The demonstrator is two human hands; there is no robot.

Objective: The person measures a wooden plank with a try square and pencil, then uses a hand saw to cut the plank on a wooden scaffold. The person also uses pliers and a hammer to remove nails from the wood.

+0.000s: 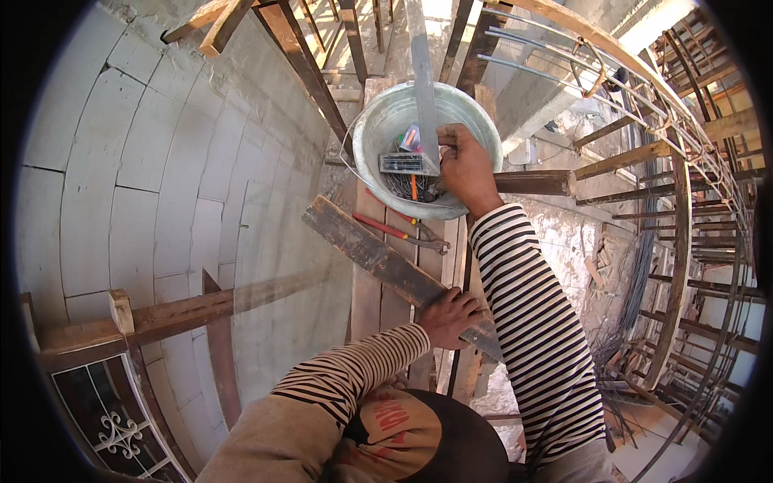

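Observation:
My right hand (469, 167) reaches over a pale metal bucket (374, 181), fingers closed at the edge of a long metal carpenter's square (423, 76). The square stands tilted up out of the bucket, its handle end low inside. In the bucket lie loose nails (396, 185), an orange stick (414, 187) and a small colourful packet (411, 138). With my left hand (451, 317) I grip a short, dark, worn wooden board (370, 256) near its lower right end. Red-handled pincers (403, 234) lie between the board and the bucket.
Planks (366, 302) form the narrow platform under the bucket. A pale block wall (153, 145) rises on the left, with a timber rail (185, 314). To the right are bent steel rods (531, 44), a timber beam end (539, 183) and wooden scaffolding (680, 266).

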